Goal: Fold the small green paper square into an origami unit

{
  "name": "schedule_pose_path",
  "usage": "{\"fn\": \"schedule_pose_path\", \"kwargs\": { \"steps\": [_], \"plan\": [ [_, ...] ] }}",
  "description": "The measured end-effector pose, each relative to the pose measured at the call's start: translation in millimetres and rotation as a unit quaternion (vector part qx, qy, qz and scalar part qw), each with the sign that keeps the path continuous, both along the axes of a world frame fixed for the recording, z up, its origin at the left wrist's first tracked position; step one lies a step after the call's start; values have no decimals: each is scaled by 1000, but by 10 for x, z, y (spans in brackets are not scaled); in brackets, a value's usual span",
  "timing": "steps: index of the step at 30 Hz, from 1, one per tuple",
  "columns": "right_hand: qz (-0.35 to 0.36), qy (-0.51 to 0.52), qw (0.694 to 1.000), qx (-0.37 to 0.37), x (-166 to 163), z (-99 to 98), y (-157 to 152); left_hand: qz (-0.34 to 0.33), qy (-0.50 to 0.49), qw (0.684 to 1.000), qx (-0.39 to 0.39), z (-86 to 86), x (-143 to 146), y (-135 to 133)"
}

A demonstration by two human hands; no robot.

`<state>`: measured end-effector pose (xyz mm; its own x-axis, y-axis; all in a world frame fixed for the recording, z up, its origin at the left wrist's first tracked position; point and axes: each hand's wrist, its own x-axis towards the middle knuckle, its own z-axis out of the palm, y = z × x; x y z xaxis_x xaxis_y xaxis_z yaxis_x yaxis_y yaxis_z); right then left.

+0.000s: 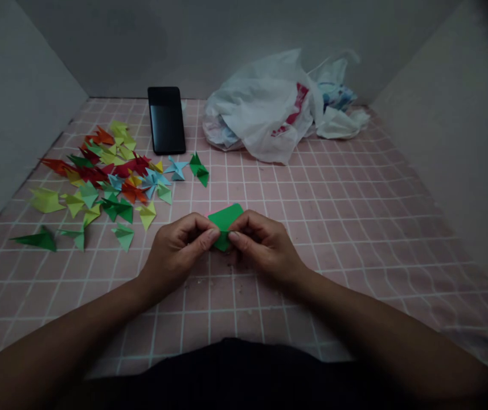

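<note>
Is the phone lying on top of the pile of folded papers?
No, the phone lies flat on the pink checked surface beside the folded papers.

Your left hand and right hand met over the pink gridded tabletop, both pinching a piece of green paper between thumbs and fingers. The paper's far edge stuck up clear of your hands, tilted toward the right. To your left lay a heap of folded paper shapes in red, yellow, green and blue, with one green folded shape at its right edge. Beyond the heap a black phone lay flat, screen up. Just right of the phone sat a crumpled white plastic bag, against the back wall.
</note>
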<state>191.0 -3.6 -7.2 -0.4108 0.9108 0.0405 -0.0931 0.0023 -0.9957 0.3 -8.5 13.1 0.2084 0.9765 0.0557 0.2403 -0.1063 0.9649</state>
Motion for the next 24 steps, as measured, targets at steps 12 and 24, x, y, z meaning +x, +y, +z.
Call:
{"fn": "schedule_pose_path", "kwargs": {
  "steps": [12,24],
  "plan": [
    [22,49,998,31,-32,-67,40,6,-181,976,-121,-145,-1,49],
    [-8,97,995,-19,-52,-25,24,-42,-125,991,27,-130,12,49]
  ]
}}
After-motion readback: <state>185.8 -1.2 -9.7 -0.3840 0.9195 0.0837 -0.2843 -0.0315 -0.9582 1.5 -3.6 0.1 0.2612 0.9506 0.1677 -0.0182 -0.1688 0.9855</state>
